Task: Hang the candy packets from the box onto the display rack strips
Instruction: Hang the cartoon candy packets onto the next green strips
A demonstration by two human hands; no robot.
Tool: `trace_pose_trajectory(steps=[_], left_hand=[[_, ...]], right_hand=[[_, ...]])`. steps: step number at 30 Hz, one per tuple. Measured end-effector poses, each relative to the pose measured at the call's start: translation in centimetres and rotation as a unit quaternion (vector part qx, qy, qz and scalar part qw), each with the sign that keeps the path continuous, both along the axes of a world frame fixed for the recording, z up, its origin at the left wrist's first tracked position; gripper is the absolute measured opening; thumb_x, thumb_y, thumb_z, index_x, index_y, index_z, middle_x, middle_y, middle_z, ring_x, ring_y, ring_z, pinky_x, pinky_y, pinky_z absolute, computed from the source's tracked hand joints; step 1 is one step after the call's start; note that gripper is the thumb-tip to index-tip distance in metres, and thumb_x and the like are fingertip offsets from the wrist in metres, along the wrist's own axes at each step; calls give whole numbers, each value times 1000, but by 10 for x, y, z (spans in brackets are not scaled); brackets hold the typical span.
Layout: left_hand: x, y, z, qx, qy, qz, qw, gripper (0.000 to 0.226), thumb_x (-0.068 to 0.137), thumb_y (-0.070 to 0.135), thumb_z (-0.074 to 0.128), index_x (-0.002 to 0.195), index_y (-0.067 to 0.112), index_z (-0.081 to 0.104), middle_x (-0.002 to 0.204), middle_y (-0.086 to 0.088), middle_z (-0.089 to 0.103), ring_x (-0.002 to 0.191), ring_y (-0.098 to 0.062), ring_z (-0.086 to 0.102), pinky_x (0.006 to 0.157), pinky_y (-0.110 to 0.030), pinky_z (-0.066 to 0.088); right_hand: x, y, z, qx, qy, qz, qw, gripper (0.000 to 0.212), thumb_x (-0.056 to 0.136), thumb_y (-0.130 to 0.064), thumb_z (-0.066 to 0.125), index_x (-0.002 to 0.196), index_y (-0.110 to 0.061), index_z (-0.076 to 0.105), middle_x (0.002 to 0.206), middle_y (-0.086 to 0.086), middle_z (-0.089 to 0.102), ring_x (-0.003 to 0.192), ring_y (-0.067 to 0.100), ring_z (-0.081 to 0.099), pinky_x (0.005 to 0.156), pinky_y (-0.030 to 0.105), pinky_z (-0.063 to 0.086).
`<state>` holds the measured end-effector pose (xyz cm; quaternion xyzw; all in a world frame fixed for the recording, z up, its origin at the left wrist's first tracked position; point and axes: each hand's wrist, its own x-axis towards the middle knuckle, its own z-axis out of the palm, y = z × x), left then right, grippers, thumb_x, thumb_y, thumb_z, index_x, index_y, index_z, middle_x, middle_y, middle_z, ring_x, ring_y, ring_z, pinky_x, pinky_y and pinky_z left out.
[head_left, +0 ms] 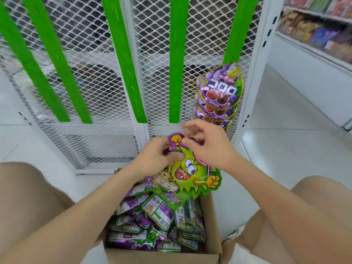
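Five green strips (176,60) hang on the mesh rack (91,77); the far-right one carries about four purple packets (221,86). Above the box (211,216) of packets, the left hand (156,157) pinches one green monster packet (190,170), while the right hand's (209,147) fingers (192,126), loosely apart, touch its top.
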<state>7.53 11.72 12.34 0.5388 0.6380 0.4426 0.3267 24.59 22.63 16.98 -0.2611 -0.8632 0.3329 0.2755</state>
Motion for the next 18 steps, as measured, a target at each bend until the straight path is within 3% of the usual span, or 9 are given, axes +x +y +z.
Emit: trace_pose_trajectory(steps=[2, 3, 5, 7, 9, 11, 12, 15, 18], left_hand=[[-10, 3, 20, 14, -44, 52, 998, 22, 94, 7, 78, 110, 22, 75, 103, 10, 82, 95, -7, 75, 78, -25, 59], [-15, 5, 29, 18, -68, 79, 994, 20, 93, 8, 79, 108, 21, 75, 102, 9, 82, 96, -7, 75, 81, -27, 61], [-29, 9, 41, 11, -130, 134, 982, 19, 91, 12, 82, 108, 19, 76, 108, 3, 82, 108, -16, 75, 96, -41, 60], [-43, 16, 48, -10, -189, 164, 968, 25, 90, 16, 83, 113, 16, 75, 115, -3, 80, 116, -27, 73, 106, -57, 54], [-52, 24, 48, -28, -211, 164, 963, 29, 88, 16, 85, 115, 14, 74, 115, -6, 80, 113, -31, 74, 105, -62, 54], [-56, 34, 44, -39, -149, 210, 965, 41, 83, 9, 88, 118, 16, 70, 114, -9, 79, 106, -28, 74, 100, -55, 58], [-55, 38, 42, -41, -102, 244, 963, 48, 82, 4, 85, 124, 15, 65, 118, -10, 75, 102, -24, 72, 97, -49, 59], [-51, 56, 37, 3, -4, 285, 958, 57, 88, -2, 74, 139, 10, 53, 134, -5, 63, 113, -16, 61, 105, -38, 52], [-45, 84, 36, 34, 19, 292, 956, 54, 88, 12, 79, 138, 12, 56, 133, -1, 64, 123, -18, 61, 110, -38, 49]], right_hand=[[1, 7, 10, 59, -17, -44, 997, 55, 84, -34, 80, 135, -28, 60, 114, -7, 66, 100, 6, 66, 93, 22, 50], [2, 14, 11, 59, -29, -69, 995, 62, 81, -39, 79, 138, -29, 56, 118, -6, 64, 106, 8, 64, 98, 26, 49], [8, 24, 16, -43, -42, -107, 992, 65, 75, -43, 78, 134, -29, 57, 116, -8, 68, 109, 10, 66, 102, 37, 52], [10, 35, 18, -172, -8, -96, 980, 47, 75, -41, 80, 117, -22, 69, 103, 0, 77, 100, 14, 71, 101, 47, 56], [7, 40, 24, -214, 0, -77, 974, 19, 87, -25, 80, 102, -16, 73, 92, 4, 78, 89, 18, 73, 94, 42, 58], [2, 45, 27, -145, -46, -81, 985, 10, 90, -20, 78, 95, -14, 71, 80, 2, 69, 75, 15, 62, 78, 34, 52], [-1, 48, 27, -98, -97, -89, 986, 15, 88, -22, 78, 100, -15, 72, 85, 0, 68, 80, 16, 60, 77, 34, 49], [-12, 52, 25, -14, -257, -77, 963, 51, 88, -19, 77, 138, -17, 64, 130, 8, 67, 121, 26, 62, 99, 32, 45], [-23, 53, 23, 1, -320, -62, 945, 58, 93, -14, 67, 150, -18, 55, 148, 15, 57, 134, 32, 55, 106, 33, 43]])
